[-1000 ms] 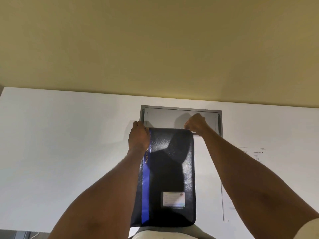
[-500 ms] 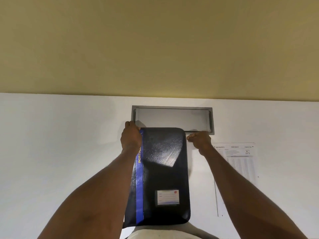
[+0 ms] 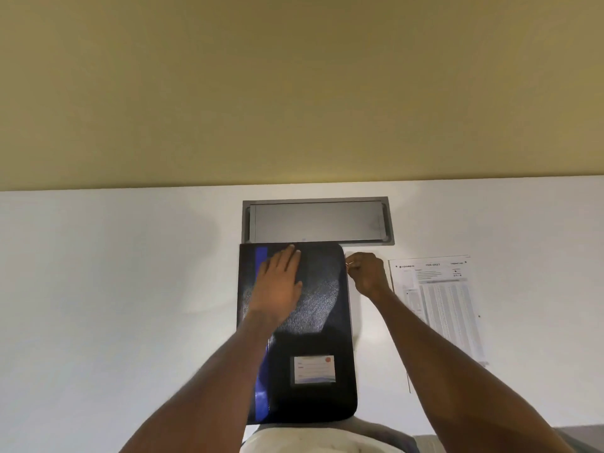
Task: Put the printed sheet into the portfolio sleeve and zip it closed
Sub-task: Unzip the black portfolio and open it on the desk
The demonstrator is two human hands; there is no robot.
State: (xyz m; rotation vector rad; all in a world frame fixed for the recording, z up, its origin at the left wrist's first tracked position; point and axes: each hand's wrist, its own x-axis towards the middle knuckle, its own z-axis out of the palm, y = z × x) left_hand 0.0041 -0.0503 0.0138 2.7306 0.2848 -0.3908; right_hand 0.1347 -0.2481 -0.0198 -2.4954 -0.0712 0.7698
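Left hand (image 3: 277, 289): fingers straight, pressed flat on the portfolio sleeve (image 3: 323, 328); earlier it gripped the far left corner. Right hand (image 3: 367, 273): fingers pinch the zip pull (image 3: 348, 263), now round at the far right corner. Printed sheet (image 3: 441, 305) lies on the bench (image 3: 114, 305), right of the sleeve.

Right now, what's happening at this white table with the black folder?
A person is working on a black zip-up portfolio sleeve with a blue stripe, lying on the white table. Their left hand presses flat on its upper half, while the right hand pinches what looks like a small metal zip pull at the sleeve's top right corner. The printed sheet of white paper lies on the table to the right, not yet inside.
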